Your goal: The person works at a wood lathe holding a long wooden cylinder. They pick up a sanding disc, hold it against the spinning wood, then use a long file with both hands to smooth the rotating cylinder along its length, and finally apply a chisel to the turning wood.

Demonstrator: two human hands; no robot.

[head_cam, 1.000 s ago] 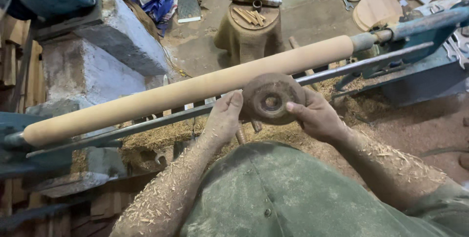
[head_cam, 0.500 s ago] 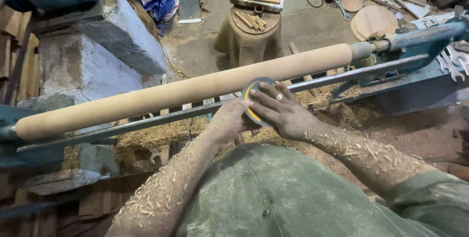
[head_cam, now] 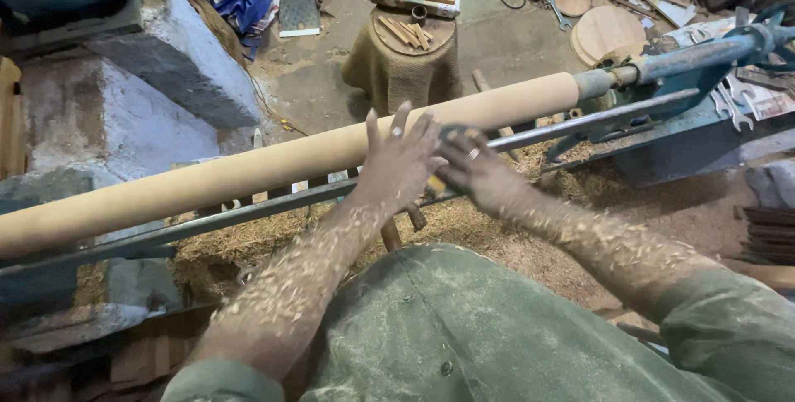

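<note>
Head view, looking down over the lathe. A long wooden cylinder [head_cam: 273,168], pale and smooth, is mounted lengthwise between the lathe ends; whether it is turning cannot be told.

Left hand [head_cam: 401,163]: flat, fingers spread and apart, palm down just in front of the cylinder at its middle span, fingertips reaching the cylinder's near edge. It clamps nothing. Forearm coated with wood shavings.

Right hand [head_cam: 479,174]: just right of the left hand, on the near side of the cylinder, fingers curled toward a dark object [head_cam: 454,132] wedged between the two hands. Most of that object is hidden; its kind cannot be told, nor whether the hand is closed firmly on it. A ring shows on one finger. This forearm is also covered in shavings.

A metal tool rest bar [head_cam: 580,120] runs parallel to the cylinder, on its near side, passing beneath both hands. At the cylinder's right end, the blue tailstock [head_cam: 687,62] holds it. Sawdust and shavings [head_cam: 240,240] lie heaped below the cylinder.

Beyond the cylinder: a stump wrapped in burlap [head_cam: 406,67] with small wooden pieces on top; a round wooden disc [head_cam: 606,33] on the floor farther right; a large stone block [head_cam: 174,54] beyond the cylinder's left half.
</note>
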